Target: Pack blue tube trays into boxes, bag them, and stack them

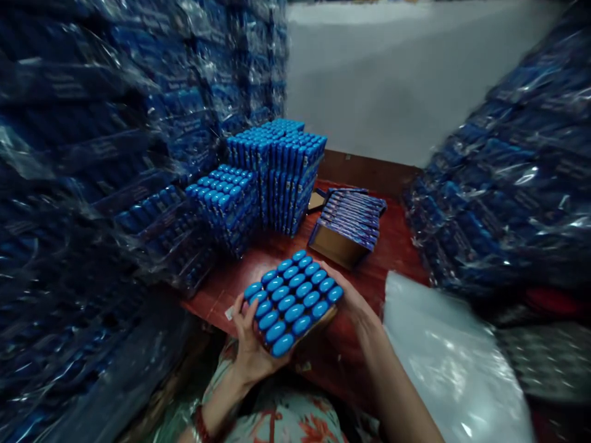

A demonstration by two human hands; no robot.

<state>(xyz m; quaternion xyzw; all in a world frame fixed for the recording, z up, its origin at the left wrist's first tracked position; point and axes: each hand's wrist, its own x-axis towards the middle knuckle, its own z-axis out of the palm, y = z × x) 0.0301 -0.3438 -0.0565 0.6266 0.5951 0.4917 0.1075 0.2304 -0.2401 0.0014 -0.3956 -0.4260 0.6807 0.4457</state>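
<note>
Between my two hands, low in the middle of the head view, is a pack of blue-capped bottles (295,298) in tight rows, tilted so the glossy oval caps face up. Brown cardboard shows along its near right side. My left hand (256,347) grips its near left corner, with fingers up the side and the palm partly beneath. Along the right side my right hand (348,298) is closed on it, its fingertips hidden behind the pack. Just beyond lies a row of flat dark blue printed cartons (351,212) on the red floor.
Blue-capped packs (277,166) stand stacked on the floor (392,252) ahead. Plastic-wrapped blue stacks rise at the left (115,123) and right (517,172). A pile of clear plastic sheets (443,357) lies at my right. A pale wall (369,80) closes off the back.
</note>
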